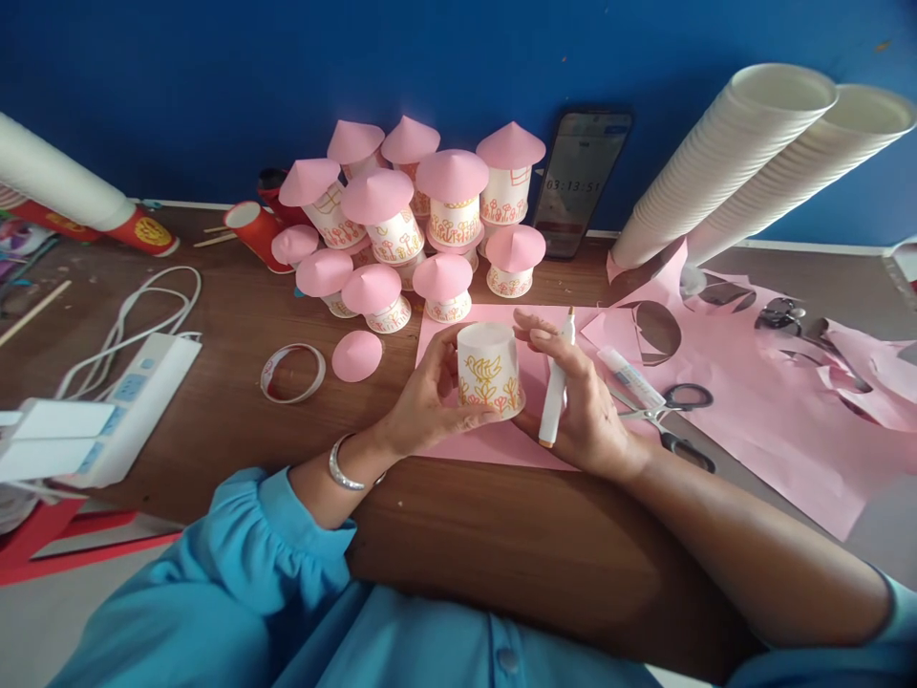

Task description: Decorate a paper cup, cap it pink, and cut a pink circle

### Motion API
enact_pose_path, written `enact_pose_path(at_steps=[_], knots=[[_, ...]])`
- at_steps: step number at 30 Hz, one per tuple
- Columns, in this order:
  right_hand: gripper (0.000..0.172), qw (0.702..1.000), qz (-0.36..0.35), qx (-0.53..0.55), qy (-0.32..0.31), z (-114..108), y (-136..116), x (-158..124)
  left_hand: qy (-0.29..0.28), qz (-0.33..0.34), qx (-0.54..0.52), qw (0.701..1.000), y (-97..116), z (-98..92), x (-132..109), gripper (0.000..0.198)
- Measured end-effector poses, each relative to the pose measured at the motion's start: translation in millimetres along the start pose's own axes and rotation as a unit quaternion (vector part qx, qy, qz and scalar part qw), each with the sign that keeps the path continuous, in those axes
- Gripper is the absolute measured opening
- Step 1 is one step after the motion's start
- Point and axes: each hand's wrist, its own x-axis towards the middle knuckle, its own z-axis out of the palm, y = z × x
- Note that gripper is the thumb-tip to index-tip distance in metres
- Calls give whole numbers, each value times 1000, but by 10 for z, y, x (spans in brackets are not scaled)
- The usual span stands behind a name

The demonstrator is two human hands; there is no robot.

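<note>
My left hand (pixel 428 397) is closed around a white paper cup (pixel 490 368), turned upside down with its rim at the bottom. A yellow bird and a band of yellow and red flowers are drawn on its side. In my right hand (pixel 591 411) a white marker (pixel 557 382) lies between thumb and fingers, its pointed tip upward. The fingers of that hand reach close to the cup's right side; whether they touch it I cannot tell. Both hands are above a pink paper sheet (pixel 465 451) on the brown table (pixel 401 554).
Several decorated cups with pink cone roofs (pixel 377 196) stand behind. A tape roll (pixel 292 373), loose pink cone (pixel 357 356) and power strip (pixel 143 401) lie left. Scissors (pixel 686 397), a glue stick (pixel 630 377), cut pink paper (pixel 774 440), cup stacks (pixel 731 153) and a phone (pixel 584 182) are right.
</note>
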Motion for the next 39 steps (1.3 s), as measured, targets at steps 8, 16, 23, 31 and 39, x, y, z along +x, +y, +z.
enact_pose_path(at_steps=[8, 16, 23, 31, 39], knots=[[72, 1000, 5, 21, -11, -4, 38, -1, 7, -17, 0, 1000, 33, 21, -3, 82], [68, 994, -38, -96, 30, -7, 44, 4, 25, 45, 71, 996, -62, 14, 7, 87], [69, 996, -47, -79, 0, 1, 12, -20, 3, 27, 43, 999, -82, 55, -20, 88], [86, 992, 30, 114, -41, -31, 84, -29, -87, -100, -158, 979, 49, -27, 8, 61], [51, 993, -36, -90, 65, -38, -3, -28, -81, -61, -82, 991, -7, 29, -38, 71]])
